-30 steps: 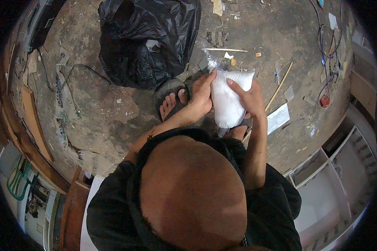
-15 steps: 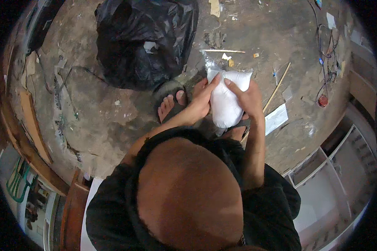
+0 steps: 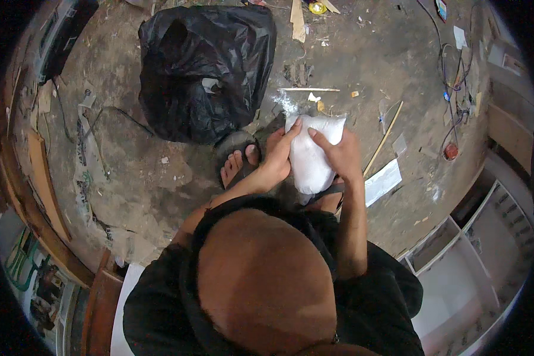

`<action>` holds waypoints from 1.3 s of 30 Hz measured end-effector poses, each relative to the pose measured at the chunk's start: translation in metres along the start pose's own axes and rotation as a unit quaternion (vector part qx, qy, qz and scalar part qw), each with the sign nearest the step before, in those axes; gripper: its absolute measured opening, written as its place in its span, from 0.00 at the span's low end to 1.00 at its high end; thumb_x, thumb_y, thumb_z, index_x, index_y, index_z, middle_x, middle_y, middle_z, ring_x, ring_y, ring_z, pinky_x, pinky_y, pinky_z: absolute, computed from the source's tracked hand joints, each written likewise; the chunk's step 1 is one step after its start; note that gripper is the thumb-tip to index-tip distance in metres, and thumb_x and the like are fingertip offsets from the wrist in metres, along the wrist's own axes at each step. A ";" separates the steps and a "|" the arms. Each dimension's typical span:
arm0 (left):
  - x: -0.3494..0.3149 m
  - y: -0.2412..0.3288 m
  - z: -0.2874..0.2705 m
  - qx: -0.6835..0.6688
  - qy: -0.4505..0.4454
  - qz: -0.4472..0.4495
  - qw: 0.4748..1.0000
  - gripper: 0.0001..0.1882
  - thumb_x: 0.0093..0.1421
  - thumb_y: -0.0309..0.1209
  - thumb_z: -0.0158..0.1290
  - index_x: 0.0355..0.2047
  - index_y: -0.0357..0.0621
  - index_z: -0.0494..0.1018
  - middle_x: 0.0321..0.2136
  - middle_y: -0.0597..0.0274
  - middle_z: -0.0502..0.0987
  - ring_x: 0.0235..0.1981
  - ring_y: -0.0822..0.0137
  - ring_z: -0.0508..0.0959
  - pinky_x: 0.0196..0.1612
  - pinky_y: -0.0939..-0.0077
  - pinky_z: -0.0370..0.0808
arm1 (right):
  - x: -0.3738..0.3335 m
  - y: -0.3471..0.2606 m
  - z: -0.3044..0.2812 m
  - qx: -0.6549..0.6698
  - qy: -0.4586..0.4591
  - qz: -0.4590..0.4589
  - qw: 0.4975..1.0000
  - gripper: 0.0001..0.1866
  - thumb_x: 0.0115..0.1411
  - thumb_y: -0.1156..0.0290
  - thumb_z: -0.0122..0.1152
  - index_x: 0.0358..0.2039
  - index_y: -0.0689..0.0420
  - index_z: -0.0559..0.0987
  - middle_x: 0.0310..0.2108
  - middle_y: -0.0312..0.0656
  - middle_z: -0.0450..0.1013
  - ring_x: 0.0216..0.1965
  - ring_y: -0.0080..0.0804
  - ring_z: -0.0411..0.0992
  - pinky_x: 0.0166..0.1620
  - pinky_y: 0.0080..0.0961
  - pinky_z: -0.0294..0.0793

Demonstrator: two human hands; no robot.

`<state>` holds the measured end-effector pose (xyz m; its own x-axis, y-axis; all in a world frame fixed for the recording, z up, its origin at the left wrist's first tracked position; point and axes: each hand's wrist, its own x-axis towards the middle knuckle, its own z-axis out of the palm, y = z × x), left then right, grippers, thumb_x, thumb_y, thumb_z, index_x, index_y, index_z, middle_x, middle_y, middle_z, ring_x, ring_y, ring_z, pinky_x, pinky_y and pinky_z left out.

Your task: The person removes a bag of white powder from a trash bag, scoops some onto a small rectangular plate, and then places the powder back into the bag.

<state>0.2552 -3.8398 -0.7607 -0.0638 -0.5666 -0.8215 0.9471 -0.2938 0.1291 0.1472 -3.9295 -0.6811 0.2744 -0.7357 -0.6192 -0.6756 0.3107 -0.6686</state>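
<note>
White bag (image 3: 313,163) between: left grip (image 3: 280,153) holding left edge, right grip (image 3: 346,155) holding right edge, thumbs (image 3: 321,140) toward far end.

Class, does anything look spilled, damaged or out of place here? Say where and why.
Yes: right of the bulging white plastic bag, a flat white rectangular sheet and a thin wood-coloured stick lie loose on the stained grey-brown floor, looking discarded.
</note>
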 end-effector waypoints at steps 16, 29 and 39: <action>0.014 -0.010 -0.008 -0.074 0.001 -0.050 0.996 0.17 0.62 0.40 0.55 0.43 0.39 0.73 0.38 0.59 0.77 0.39 0.66 0.77 0.43 0.69 0.74 | 0.000 0.015 -0.005 0.024 0.011 0.008 1.000 0.21 0.53 0.58 0.68 0.39 0.62 0.80 0.32 0.45 0.79 0.33 0.32 0.78 0.38 0.29 0.75; 0.006 -0.005 0.000 -0.017 0.030 0.014 0.999 0.13 0.64 0.38 0.53 0.40 0.41 0.74 0.36 0.62 0.77 0.37 0.69 0.77 0.42 0.72 0.74 | -0.004 0.009 -0.005 0.023 0.010 0.009 1.000 0.19 0.53 0.60 0.68 0.39 0.62 0.80 0.32 0.45 0.79 0.34 0.31 0.78 0.38 0.28 0.75; 0.005 -0.005 0.001 -0.005 0.098 0.025 0.995 0.13 0.63 0.38 0.54 0.38 0.41 0.76 0.34 0.63 0.79 0.35 0.71 0.77 0.40 0.75 0.74 | 0.000 0.011 -0.001 0.009 0.010 -0.001 1.000 0.19 0.53 0.60 0.68 0.38 0.62 0.80 0.31 0.45 0.79 0.32 0.31 0.78 0.37 0.28 0.75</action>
<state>0.2493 -3.8420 -0.7647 0.0455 -0.4198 -0.9065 0.9510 -0.2597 0.1680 0.1390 -3.9264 -0.6879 0.2624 -0.7480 -0.6096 -0.6622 0.3200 -0.6776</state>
